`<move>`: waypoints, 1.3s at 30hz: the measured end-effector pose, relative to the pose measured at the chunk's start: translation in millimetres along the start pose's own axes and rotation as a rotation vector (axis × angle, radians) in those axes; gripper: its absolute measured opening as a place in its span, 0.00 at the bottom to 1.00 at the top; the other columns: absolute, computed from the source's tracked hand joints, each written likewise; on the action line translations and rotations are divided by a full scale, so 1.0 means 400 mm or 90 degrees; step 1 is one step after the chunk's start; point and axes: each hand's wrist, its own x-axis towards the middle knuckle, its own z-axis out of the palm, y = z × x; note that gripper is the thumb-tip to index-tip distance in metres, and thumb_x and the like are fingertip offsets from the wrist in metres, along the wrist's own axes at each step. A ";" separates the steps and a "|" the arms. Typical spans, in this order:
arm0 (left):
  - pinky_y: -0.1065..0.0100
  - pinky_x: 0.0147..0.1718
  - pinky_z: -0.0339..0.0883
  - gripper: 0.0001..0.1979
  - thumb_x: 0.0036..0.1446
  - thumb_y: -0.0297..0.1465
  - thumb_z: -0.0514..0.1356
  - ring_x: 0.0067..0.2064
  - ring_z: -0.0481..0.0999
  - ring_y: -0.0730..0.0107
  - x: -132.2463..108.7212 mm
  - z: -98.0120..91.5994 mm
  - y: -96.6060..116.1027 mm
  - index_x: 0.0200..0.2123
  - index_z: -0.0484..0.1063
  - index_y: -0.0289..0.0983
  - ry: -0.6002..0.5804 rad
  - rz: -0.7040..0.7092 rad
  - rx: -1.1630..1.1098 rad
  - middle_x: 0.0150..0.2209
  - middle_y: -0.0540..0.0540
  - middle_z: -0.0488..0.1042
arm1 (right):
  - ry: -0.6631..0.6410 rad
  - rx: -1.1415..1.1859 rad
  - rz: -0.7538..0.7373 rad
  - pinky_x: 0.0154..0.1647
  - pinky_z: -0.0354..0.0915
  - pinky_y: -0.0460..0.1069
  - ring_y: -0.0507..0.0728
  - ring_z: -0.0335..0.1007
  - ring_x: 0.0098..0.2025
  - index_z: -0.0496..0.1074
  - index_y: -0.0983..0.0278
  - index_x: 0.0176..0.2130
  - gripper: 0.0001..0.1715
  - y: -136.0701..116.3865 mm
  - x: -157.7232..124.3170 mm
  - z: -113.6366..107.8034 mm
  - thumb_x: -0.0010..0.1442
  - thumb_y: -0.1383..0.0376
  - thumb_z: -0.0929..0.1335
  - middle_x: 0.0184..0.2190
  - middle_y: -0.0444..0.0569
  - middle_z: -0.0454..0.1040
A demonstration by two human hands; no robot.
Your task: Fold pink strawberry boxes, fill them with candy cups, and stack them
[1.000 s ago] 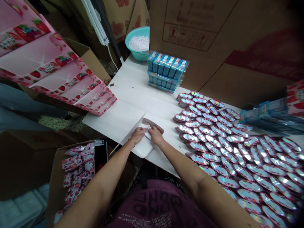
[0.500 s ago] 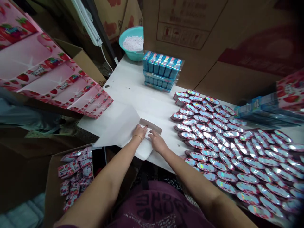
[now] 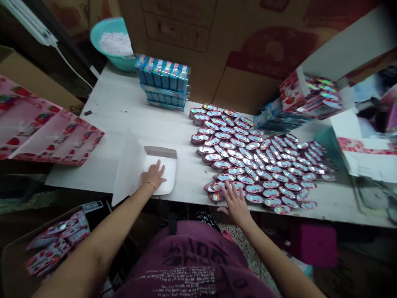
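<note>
My left hand [image 3: 153, 176] lies with spread fingers in a white-lined open carton [image 3: 170, 163], its back wall standing up and its large lid flap leaning to the left. A thin bracelet circles that wrist. My right hand [image 3: 236, 205] reaches over the near left edge of a wide group of small packs with shiny oval tops [image 3: 248, 153]. Its fingers are apart and rest on or just above the nearest packs; contact is hard to tell. Neither hand grips anything.
Blue boxes in clear wrap [image 3: 163, 78] stand at the back, near a turquoise basin [image 3: 113, 54] of small white pieces. Pink strawberry cartons [image 3: 56, 132] are stacked at left. A filled strawberry carton [image 3: 293, 93] sits at back right. Below left, a cardboard box holds strawberry packs [image 3: 58, 244].
My view has swung to the right. My right hand has left the carton and moved right to the shiny packs. The carton now stands more open, with my left hand flat inside.
</note>
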 end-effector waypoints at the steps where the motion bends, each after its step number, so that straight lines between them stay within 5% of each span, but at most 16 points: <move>1: 0.46 0.50 0.55 0.28 0.51 0.36 0.56 0.62 0.46 0.51 0.005 -0.009 -0.002 0.57 0.57 0.47 -0.013 0.010 0.005 0.65 0.46 0.39 | -0.023 -0.019 -0.030 0.60 0.36 0.67 0.65 0.31 0.65 0.44 0.62 0.63 0.42 0.018 0.016 0.006 0.55 0.56 0.64 0.64 0.53 0.42; 3: 0.49 0.52 0.55 0.28 0.50 0.35 0.57 0.62 0.48 0.51 0.000 -0.033 -0.003 0.56 0.59 0.45 -0.006 0.023 -0.017 0.65 0.45 0.41 | -0.050 -0.028 -0.095 0.61 0.33 0.66 0.62 0.32 0.65 0.43 0.59 0.63 0.38 0.037 0.058 0.020 0.57 0.62 0.62 0.64 0.50 0.42; 5: 0.52 0.54 0.55 0.25 0.51 0.34 0.57 0.61 0.52 0.51 -0.044 -0.054 0.005 0.54 0.62 0.41 0.077 0.050 -0.079 0.63 0.42 0.46 | -0.044 -0.018 -0.144 0.62 0.33 0.64 0.58 0.34 0.65 0.44 0.58 0.63 0.35 0.028 0.102 0.035 0.58 0.69 0.58 0.64 0.48 0.44; 10: 0.60 0.52 0.60 0.15 0.56 0.35 0.52 0.51 0.66 0.62 -0.299 -0.012 0.033 0.46 0.68 0.40 0.363 0.175 -0.331 0.48 0.42 0.68 | 0.008 -0.007 -0.241 0.60 0.36 0.64 0.62 0.44 0.62 0.46 0.60 0.62 0.33 -0.078 0.196 0.050 0.59 0.68 0.58 0.60 0.55 0.54; 13: 0.63 0.42 0.68 0.15 0.51 0.37 0.58 0.42 0.70 0.66 -0.411 0.048 0.023 0.43 0.67 0.39 0.560 -0.046 -0.473 0.43 0.43 0.67 | -0.001 0.015 -0.294 0.58 0.43 0.63 0.65 0.54 0.55 0.47 0.67 0.62 0.42 -0.136 0.246 0.048 0.54 0.57 0.65 0.54 0.60 0.60; 16: 0.63 0.41 0.68 0.37 0.40 0.39 0.65 0.48 0.67 0.62 -0.415 0.056 -0.015 0.53 0.56 0.39 0.707 -0.255 -0.564 0.52 0.39 0.59 | -0.032 0.054 -0.331 0.51 0.56 0.58 0.64 0.57 0.50 0.50 0.70 0.60 0.47 -0.149 0.276 0.035 0.49 0.53 0.68 0.51 0.61 0.61; 19: 0.66 0.42 0.66 0.37 0.43 0.40 0.63 0.51 0.66 0.61 -0.357 0.004 -0.071 0.56 0.54 0.37 0.655 -0.253 -0.640 0.53 0.39 0.62 | -0.014 0.090 -0.359 0.49 0.58 0.57 0.64 0.57 0.49 0.51 0.70 0.60 0.47 -0.137 0.302 -0.013 0.49 0.52 0.68 0.50 0.62 0.61; 22: 0.69 0.33 0.66 0.21 0.48 0.43 0.56 0.36 0.73 0.63 -0.312 -0.062 -0.131 0.35 0.72 0.30 0.500 -0.274 -0.610 0.31 0.44 0.74 | 0.016 0.129 -0.455 0.51 0.55 0.57 0.64 0.55 0.51 0.47 0.70 0.61 0.48 -0.167 0.385 -0.095 0.51 0.50 0.66 0.52 0.62 0.59; 25: 0.69 0.27 0.64 0.20 0.48 0.44 0.53 0.26 0.72 0.65 -0.301 -0.104 -0.177 0.18 0.70 0.33 0.457 -0.343 -0.552 0.19 0.45 0.71 | -0.007 0.128 -0.577 0.52 0.54 0.56 0.64 0.55 0.52 0.48 0.68 0.61 0.48 -0.273 0.535 -0.160 0.50 0.50 0.67 0.53 0.60 0.59; 28: 0.69 0.27 0.63 0.19 0.46 0.43 0.53 0.25 0.72 0.66 -0.306 -0.118 -0.204 0.16 0.70 0.34 0.468 -0.348 -0.531 0.18 0.45 0.72 | -0.035 0.065 -0.639 0.56 0.49 0.57 0.63 0.54 0.54 0.54 0.67 0.59 0.46 -0.396 0.675 -0.164 0.47 0.54 0.70 0.53 0.58 0.61; 31: 0.68 0.28 0.63 0.19 0.45 0.43 0.53 0.26 0.73 0.64 -0.305 -0.115 -0.216 0.16 0.72 0.34 0.445 -0.349 -0.514 0.17 0.45 0.72 | -0.028 0.008 -0.624 0.60 0.37 0.61 0.64 0.44 0.61 0.53 0.60 0.59 0.48 -0.437 0.729 -0.130 0.43 0.60 0.74 0.58 0.54 0.56; 34: 0.67 0.30 0.64 0.19 0.43 0.44 0.53 0.28 0.74 0.62 -0.298 -0.109 -0.220 0.17 0.73 0.35 0.457 -0.357 -0.523 0.19 0.44 0.73 | 0.025 0.000 -0.527 0.61 0.34 0.61 0.60 0.34 0.64 0.48 0.55 0.61 0.45 -0.351 0.702 -0.118 0.50 0.59 0.70 0.63 0.47 0.46; 39: 0.65 0.34 0.66 0.18 0.43 0.45 0.54 0.32 0.75 0.58 -0.286 -0.102 -0.214 0.17 0.72 0.36 0.479 -0.368 -0.562 0.23 0.42 0.76 | 0.094 -0.055 -0.188 0.60 0.30 0.64 0.62 0.30 0.65 0.42 0.67 0.63 0.43 -0.064 0.639 -0.136 0.58 0.48 0.58 0.64 0.56 0.40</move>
